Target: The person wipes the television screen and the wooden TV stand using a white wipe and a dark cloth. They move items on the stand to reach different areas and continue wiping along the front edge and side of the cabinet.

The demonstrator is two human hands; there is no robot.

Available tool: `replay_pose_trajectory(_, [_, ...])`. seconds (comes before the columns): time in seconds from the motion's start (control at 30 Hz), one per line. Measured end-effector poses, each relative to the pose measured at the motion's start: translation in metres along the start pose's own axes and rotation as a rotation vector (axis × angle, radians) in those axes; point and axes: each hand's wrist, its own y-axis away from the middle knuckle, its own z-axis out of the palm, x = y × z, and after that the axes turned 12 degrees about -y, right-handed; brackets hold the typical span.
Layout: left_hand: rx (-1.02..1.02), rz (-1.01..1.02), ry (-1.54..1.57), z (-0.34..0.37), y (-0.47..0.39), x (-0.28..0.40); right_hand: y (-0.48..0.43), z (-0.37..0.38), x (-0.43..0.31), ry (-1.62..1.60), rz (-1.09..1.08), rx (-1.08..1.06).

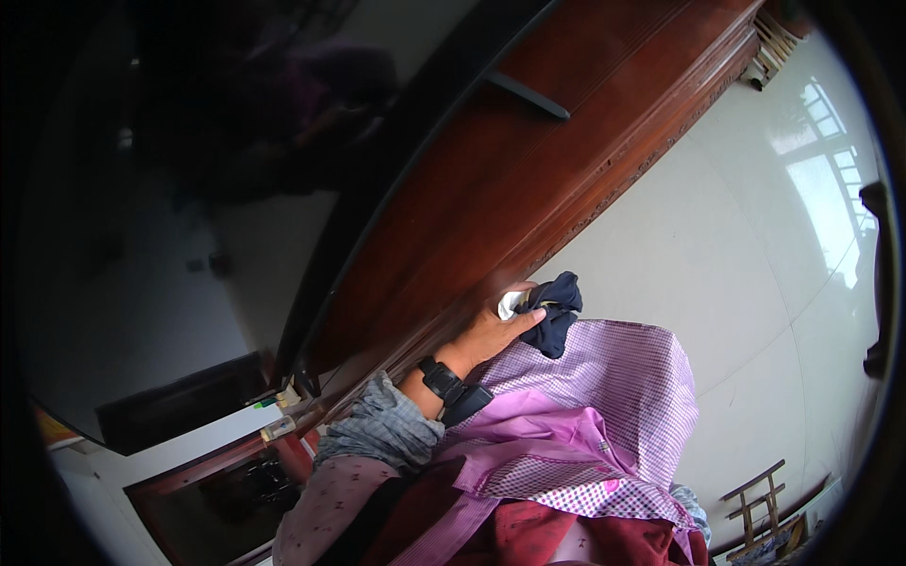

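Note:
My left hand [499, 332] grips a bunched dark navy cloth [559, 311], its thumb pressed over the folds. A small white item [509, 305] shows between the fingers and the cloth; what it is I cannot tell. The hand is just off the carved front edge of a reddish-brown wooden cabinet [488, 191]. A black strap with a boxy device [453, 393] sits around that wrist. Below the hand spreads a pink checked apron [616, 375] on my body. My right hand is out of view; only a bit of grey sleeve [692, 506] shows at the lower right.
A large glossy black television [283, 177] stands on the cabinet, one foot [527, 95] jutting forward. Pale tiled floor [708, 247] lies to the right. A small wooden rack-like frame [757, 502] is at lower right. Small items, including a clear container [277, 428], sit beyond the cabinet's near end.

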Motion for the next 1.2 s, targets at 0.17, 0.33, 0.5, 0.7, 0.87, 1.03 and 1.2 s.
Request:
replay_pose_trajectory(0.17, [0.124, 0.219, 0.120, 0.001, 0.034, -0.013, 0.022, -0.023, 0.045, 0.077, 0.004, 0.052])
replay_pose_trajectory(0.33, [0.139, 0.288, 0.340, 0.013, 0.082, -0.036, 0.059, -0.151, 0.056, -0.120, -0.034, 0.543])
replay_pose_trajectory(0.5, [0.145, 0.399, 0.404, 0.024, 0.165, -0.033, 0.198, -0.227, -0.103, -0.621, -0.811, 1.009])
replay_pose_trajectory(0.7, [0.042, 0.446, 0.650, 0.038, 0.223, -0.017, 0.346, -0.070, -0.341, -0.337, -1.261, 0.506])
replay_pose_trajectory(0.87, [-0.077, 0.526, 0.640, 0.023, 0.260, -0.027, 0.381, 0.001, -0.399, 0.069, -1.372, 0.642])
replay_pose_trajectory(1.03, [-0.247, 0.575, 0.543, 0.015, 0.269, -0.029, 0.363, -0.008, -0.397, 0.002, -1.353, 0.631])
replay_pose_trajectory(1.2, [0.114, 0.529, 0.654, 0.009, 0.245, -0.041, 0.361, -0.038, -0.411, -0.818, -1.072, 0.321])
